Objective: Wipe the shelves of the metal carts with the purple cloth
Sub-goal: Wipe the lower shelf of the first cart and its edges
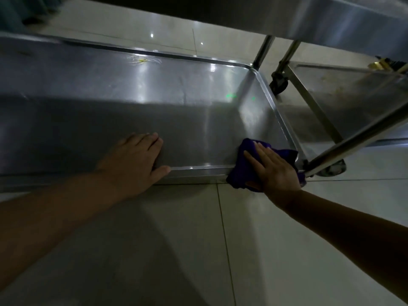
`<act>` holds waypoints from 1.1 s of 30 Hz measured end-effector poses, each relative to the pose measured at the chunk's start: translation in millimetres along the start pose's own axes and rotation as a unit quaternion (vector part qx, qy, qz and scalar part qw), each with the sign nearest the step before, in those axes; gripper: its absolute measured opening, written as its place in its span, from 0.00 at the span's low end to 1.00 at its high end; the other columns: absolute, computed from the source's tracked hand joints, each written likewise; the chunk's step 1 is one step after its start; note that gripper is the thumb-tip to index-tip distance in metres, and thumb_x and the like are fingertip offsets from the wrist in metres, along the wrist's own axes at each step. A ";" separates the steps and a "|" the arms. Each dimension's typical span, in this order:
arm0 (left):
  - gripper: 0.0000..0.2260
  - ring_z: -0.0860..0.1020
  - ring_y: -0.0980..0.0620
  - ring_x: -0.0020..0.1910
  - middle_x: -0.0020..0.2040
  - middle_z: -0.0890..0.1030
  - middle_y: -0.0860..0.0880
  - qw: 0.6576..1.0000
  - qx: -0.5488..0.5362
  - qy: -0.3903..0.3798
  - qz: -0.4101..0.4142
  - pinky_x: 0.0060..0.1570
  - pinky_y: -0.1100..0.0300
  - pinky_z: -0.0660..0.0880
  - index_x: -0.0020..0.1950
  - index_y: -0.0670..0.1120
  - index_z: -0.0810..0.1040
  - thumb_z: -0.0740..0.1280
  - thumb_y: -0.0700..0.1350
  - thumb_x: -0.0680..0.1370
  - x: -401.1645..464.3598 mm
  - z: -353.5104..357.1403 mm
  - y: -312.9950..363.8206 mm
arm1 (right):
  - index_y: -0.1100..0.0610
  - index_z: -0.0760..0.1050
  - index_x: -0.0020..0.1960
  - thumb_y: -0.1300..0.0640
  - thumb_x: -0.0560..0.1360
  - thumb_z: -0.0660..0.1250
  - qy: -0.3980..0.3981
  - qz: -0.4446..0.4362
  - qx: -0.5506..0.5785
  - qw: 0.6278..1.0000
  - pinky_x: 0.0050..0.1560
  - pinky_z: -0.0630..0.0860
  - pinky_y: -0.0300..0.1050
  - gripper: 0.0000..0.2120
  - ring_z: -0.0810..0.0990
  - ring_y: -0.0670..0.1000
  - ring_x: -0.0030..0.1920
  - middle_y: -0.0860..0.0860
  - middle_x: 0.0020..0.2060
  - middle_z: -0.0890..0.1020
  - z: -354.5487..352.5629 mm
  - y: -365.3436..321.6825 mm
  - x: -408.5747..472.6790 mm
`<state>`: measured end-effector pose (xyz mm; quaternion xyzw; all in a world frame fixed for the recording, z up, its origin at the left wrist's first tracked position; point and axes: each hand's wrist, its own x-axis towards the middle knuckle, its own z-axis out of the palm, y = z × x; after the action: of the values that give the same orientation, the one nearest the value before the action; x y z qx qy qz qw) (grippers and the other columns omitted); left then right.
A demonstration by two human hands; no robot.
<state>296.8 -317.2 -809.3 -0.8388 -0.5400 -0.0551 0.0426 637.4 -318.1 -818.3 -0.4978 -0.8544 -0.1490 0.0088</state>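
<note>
Purple cloth (pixel 244 164) was bunched up in the near right corner of the bottom shelf (pixel 136 111) of the metal cart, draped partly over the shelf's front rim and hanging a bit toward the floor (pixel 187 239). Right hand (pixel 272 167) was lying flat on top of it, fingers straight and spread a little, pressing it down rather than gripping it. Left hand (pixel 134 160) sat well apart from the cloth, further left along the same front rim, palm down with the fingers flat on the shelf floor and the thumb resting along the rim, holding nothing. So the cloth was fully under the right hand and not touching the left at all. Right next to that corner were the cart's leg (pixel 357 140) and a wheel (pixel 331 168). A second cart (pixel 344 93) stood just beside it on the right, with some yellowish thing on its shelf I couldn't make out
</note>
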 end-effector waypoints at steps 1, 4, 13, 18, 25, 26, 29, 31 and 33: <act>0.30 0.79 0.41 0.56 0.59 0.80 0.39 1.000 0.017 0.002 0.022 0.59 0.47 0.73 0.59 0.38 0.79 0.53 0.59 0.73 -4.2 -5.3 -8.6 | 0.60 0.65 0.68 0.51 0.57 0.81 0.006 -0.008 0.003 1.000 0.60 0.64 0.61 0.45 0.78 0.66 0.59 0.67 0.61 0.77 -2.1 -7.5 3.2; 0.26 0.81 0.43 0.53 0.57 0.81 0.41 0.997 0.040 0.006 0.072 0.60 0.52 0.64 0.56 0.40 0.81 0.55 0.55 0.70 -26.9 -24.9 -39.2 | 0.61 0.65 0.67 0.51 0.58 0.82 0.028 -0.051 0.007 0.998 0.60 0.65 0.62 0.44 0.78 0.66 0.59 0.67 0.61 0.76 -7.7 -27.9 16.1; 0.22 0.78 0.38 0.53 0.57 0.80 0.39 0.998 0.024 0.058 -0.009 0.56 0.50 0.66 0.57 0.38 0.81 0.57 0.49 0.73 -163.8 -38.6 -145.4 | 0.64 0.62 0.68 0.44 0.68 0.73 -0.013 -0.160 -0.016 0.987 0.59 0.68 0.59 0.38 0.78 0.64 0.60 0.68 0.62 0.76 -22.0 -114.6 73.4; 0.23 0.79 0.36 0.51 0.55 0.80 0.37 0.993 0.018 0.061 -0.095 0.51 0.44 0.75 0.58 0.37 0.79 0.57 0.50 0.73 -219.9 -37.7 -176.6 | 0.66 0.69 0.68 0.44 0.67 0.76 -0.015 -0.206 -0.010 0.978 0.63 0.65 0.58 0.38 0.76 0.63 0.63 0.67 0.64 0.74 -29.0 -187.4 111.1; 0.20 0.79 0.38 0.54 0.56 0.81 0.40 0.966 -0.020 0.041 -0.254 0.51 0.40 0.77 0.56 0.40 0.81 0.76 0.42 0.66 -265.8 -40.8 -194.6 | 0.66 0.73 0.66 0.45 0.61 0.80 0.009 -0.254 -0.011 0.967 0.63 0.65 0.57 0.41 0.77 0.62 0.63 0.65 0.63 0.75 -46.4 -295.3 161.7; 0.20 0.79 0.39 0.55 0.56 0.81 0.40 0.962 -0.027 0.048 -0.269 0.52 0.41 0.76 0.57 0.41 0.81 0.76 0.42 0.66 -271.1 -42.4 -197.7 | 0.66 0.71 0.67 0.45 0.61 0.80 0.013 -0.262 -0.009 0.965 0.63 0.64 0.56 0.42 0.76 0.61 0.64 0.65 0.64 0.74 -48.1 -308.9 167.6; 0.17 0.79 0.40 0.54 0.57 0.81 0.41 0.952 -0.023 0.066 -0.299 0.51 0.44 0.76 0.56 0.42 0.81 0.75 0.43 0.68 -286.7 -44.1 -210.0 | 0.63 0.62 0.69 0.44 0.64 0.79 0.013 -0.267 -0.019 0.963 0.66 0.61 0.54 0.44 0.66 0.58 0.69 0.62 0.68 0.68 -56.9 -349.2 186.6; 0.14 0.81 0.40 0.51 0.55 0.82 0.42 0.950 0.004 0.077 -0.302 0.49 0.45 0.77 0.54 0.42 0.82 0.73 0.44 0.70 -295.8 -44.5 -216.7 | 0.63 0.51 0.73 0.47 0.73 0.73 -0.008 -0.279 -0.017 0.960 0.70 0.51 0.53 0.42 0.55 0.57 0.73 0.63 0.73 0.61 -64.0 -375.1 197.4; 0.14 0.81 0.40 0.50 0.54 0.82 0.42 0.946 0.013 0.078 -0.314 0.47 0.46 0.77 0.54 0.42 0.82 0.72 0.44 0.70 -303.7 -44.5 -220.5 | 0.61 0.41 0.77 0.50 0.80 0.63 -0.022 -0.302 0.000 0.953 0.71 0.40 0.49 0.38 0.46 0.58 0.77 0.63 0.77 0.49 -67.7 -400.7 210.0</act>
<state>-30.9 -505.6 -804.6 -0.6191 -0.7718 -0.1241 0.0756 180.6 -342.2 -817.8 -0.2194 -0.9648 -0.1343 -0.0552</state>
